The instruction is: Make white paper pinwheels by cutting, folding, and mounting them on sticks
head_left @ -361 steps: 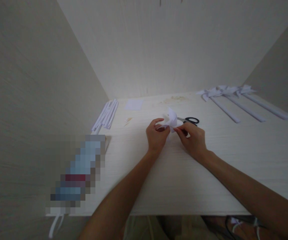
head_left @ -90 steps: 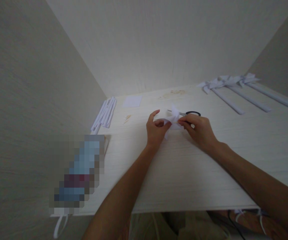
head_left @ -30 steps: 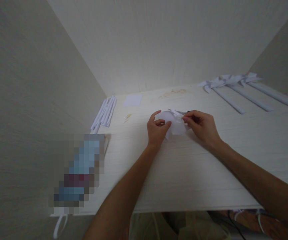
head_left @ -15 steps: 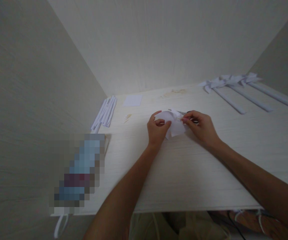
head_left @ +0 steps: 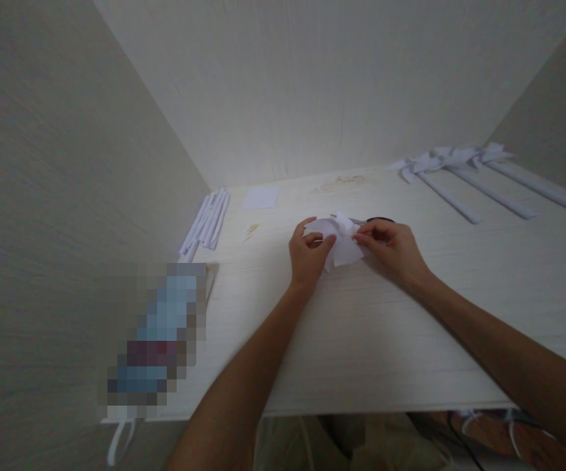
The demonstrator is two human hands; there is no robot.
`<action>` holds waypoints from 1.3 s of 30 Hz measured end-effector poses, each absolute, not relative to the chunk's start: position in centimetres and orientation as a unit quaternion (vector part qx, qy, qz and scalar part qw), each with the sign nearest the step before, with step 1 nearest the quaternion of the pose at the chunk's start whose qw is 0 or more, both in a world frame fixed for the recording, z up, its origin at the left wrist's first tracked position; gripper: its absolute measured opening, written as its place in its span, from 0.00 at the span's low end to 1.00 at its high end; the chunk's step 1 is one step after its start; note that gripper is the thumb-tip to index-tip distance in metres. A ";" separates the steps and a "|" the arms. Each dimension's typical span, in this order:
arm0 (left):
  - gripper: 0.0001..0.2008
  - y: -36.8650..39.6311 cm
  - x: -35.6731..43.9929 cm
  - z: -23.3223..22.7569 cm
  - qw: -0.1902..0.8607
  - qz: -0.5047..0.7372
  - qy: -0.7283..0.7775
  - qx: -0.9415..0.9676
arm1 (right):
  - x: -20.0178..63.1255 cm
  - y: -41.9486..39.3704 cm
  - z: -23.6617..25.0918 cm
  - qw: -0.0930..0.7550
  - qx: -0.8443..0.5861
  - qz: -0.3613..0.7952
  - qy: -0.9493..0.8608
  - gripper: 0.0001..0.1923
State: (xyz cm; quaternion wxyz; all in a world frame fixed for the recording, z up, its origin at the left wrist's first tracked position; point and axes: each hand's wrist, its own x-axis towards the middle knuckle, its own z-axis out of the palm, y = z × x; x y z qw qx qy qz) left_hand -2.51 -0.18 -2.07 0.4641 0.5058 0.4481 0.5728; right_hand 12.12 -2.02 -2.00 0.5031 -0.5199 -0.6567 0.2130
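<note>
A white paper pinwheel (head_left: 346, 251) with curved blades is pinched between the thumb and fingers of my left hand (head_left: 308, 252). At its right side, my right hand (head_left: 390, 248) is closed on a thin toothpick (head_left: 349, 236), whose tip meets the middle of the folded paper. How deep the toothpick goes in is too small to tell. Just behind the paper and my right fingers lies a pair of scissors (head_left: 379, 220), its dark handle partly hidden.
Rolled paper tubes (head_left: 209, 219) and a white paper square (head_left: 261, 197) lie back left, near several loose toothpicks (head_left: 251, 231). Finished pinwheels (head_left: 454, 159) on paper sticks (head_left: 491, 191) rest back right. A blurred-out object (head_left: 159, 333) stands left. Walls enclose the tabletop (head_left: 361, 366).
My right hand has shifted slightly left, bringing the toothpick against the pinwheel's middle. More of the scissors' handle shows. My left hand has hardly moved.
</note>
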 end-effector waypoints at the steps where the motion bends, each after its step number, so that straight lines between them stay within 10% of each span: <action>1: 0.25 -0.2 -2.5 -2.0 0.466 0.573 0.448 0.503 | 12.1 -2.1 -1.9 0.496 -0.524 0.201 -0.663 0.05; 27: 0.10 -0.6 -2.2 -1.5 0.468 0.549 0.458 0.520 | 11.7 -2.5 -1.5 0.441 -0.566 0.148 -0.680 0.08; 39: 0.04 -0.7 -2.1 -1.5 0.444 0.536 0.463 0.549 | 11.6 -2.7 -1.5 0.374 -0.535 -0.062 -0.755 0.08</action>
